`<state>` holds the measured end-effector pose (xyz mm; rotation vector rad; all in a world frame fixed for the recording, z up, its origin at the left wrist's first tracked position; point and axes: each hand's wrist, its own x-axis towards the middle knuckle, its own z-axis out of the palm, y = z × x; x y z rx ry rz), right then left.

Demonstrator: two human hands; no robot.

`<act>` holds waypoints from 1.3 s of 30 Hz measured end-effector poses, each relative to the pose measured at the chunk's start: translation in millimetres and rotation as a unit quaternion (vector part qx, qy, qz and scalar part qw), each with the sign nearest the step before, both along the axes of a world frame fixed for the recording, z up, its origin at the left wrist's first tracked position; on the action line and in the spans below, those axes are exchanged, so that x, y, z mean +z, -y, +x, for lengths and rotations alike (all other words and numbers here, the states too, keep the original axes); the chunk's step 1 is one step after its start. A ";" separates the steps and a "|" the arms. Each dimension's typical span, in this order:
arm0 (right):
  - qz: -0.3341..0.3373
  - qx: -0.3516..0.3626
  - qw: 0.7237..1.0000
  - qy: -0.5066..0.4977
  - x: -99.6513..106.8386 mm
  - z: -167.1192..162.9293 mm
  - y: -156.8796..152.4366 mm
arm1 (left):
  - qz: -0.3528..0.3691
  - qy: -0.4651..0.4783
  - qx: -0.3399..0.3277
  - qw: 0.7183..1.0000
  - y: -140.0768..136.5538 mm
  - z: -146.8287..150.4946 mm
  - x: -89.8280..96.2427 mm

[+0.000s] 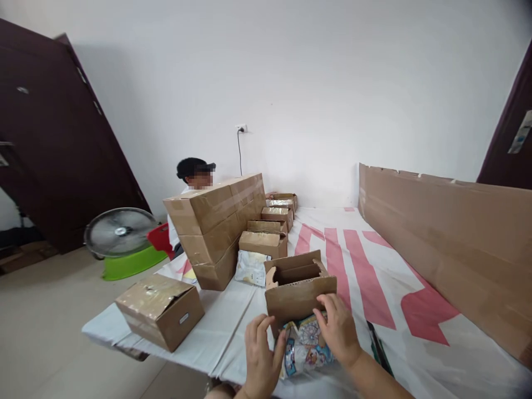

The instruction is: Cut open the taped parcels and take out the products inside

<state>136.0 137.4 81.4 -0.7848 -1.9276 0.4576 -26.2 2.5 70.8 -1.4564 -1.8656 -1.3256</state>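
Note:
An open cardboard box (297, 296) stands in front of me with its flaps raised. Against its near side lies a plastic bag (305, 346) with a colourful cartoon print and a Ferris wheel pattern. My left hand (261, 349) is at the left side of the bag, thumb apart from the fingers, fingertips near the box's lower left corner. At the bag's right side, my right hand (338, 327) has bent, parted fingers by the right end of the near flap. Neither hand visibly grips anything; whether the fingertips touch the bag or box is hard to tell.
A stack of taped boxes (216, 227) stands left of a row of smaller boxes (262, 242). A white packet (251, 267) lies beside them, a closed box (160, 310) at left. A dark tool (378, 346) lies right. A cardboard panel (440, 238) borders the table; a person (195, 172) sits behind.

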 end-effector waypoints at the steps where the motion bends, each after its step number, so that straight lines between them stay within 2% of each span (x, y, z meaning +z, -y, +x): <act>1: 0.031 0.003 0.999 0.007 2.1 1.0 -3.8 | 0.013 -0.068 0.004 0.998 -2.1 -3.0 16.8; 3: 0.147 -0.001 0.989 0.027 8.7 2.5 -12.2 | -0.014 -0.148 0.010 0.989 -12.1 -9.0 51.7; 4: 0.229 -0.007 0.972 0.041 13.2 2.5 -16.6 | -0.046 -0.163 0.002 0.986 -19.2 -11.9 67.5; 6: 0.389 -0.012 0.918 0.070 23.6 1.2 -24.8 | -0.108 -0.155 -0.028 0.981 -34.8 -17.0 91.6; 7: 0.440 -0.008 0.894 0.081 28.9 0.1 -28.4 | -0.132 -0.145 -0.047 0.979 -42.2 -19.1 99.2; 9: 0.472 0.016 0.876 0.093 38.4 -2.0 -34.0 | -0.159 -0.128 -0.075 0.976 -53.8 -22.9 105.9; 13: 0.456 0.066 0.879 0.119 50.1 -3.7 -39.1 | -0.173 -0.127 -0.107 0.971 -63.3 -29.0 102.1; 17: 0.400 0.091 0.904 0.123 58.7 -4.1 -35.0 | -0.180 -0.125 -0.142 0.965 -64.2 -32.8 96.1; 22: 0.288 0.044 0.955 0.044 83.7 -4.8 -33.6 | -0.180 -0.115 -0.158 0.964 -61.4 -30.4 88.9; 24: 0.257 0.018 0.966 0.014 95.0 -2.2 -36.6 | -0.181 -0.111 -0.161 0.964 -60.1 -29.5 87.1; 26: 0.257 0.023 0.966 0.012 100.4 2.1 -37.4 | -0.184 -0.104 -0.163 0.964 -59.9 -29.6 86.8; 29: 0.299 0.077 0.949 0.061 90.7 7.5 -30.5 | -0.187 -0.094 -0.166 0.964 -62.3 -30.6 88.1; 33: 0.359 0.111 0.920 0.110 57.0 4.6 -19.6 | -0.190 -0.085 -0.169 0.963 -65.5 -31.2 90.4; 36: 0.367 0.098 0.919 0.106 40.2 -3.0 -19.2 | -0.193 -0.084 -0.172 0.962 -65.1 -31.5 91.6; 39: 0.338 0.100 0.931 0.096 41.7 -8.4 -20.5 | -0.197 -0.087 -0.175 0.961 -63.5 -31.8 92.0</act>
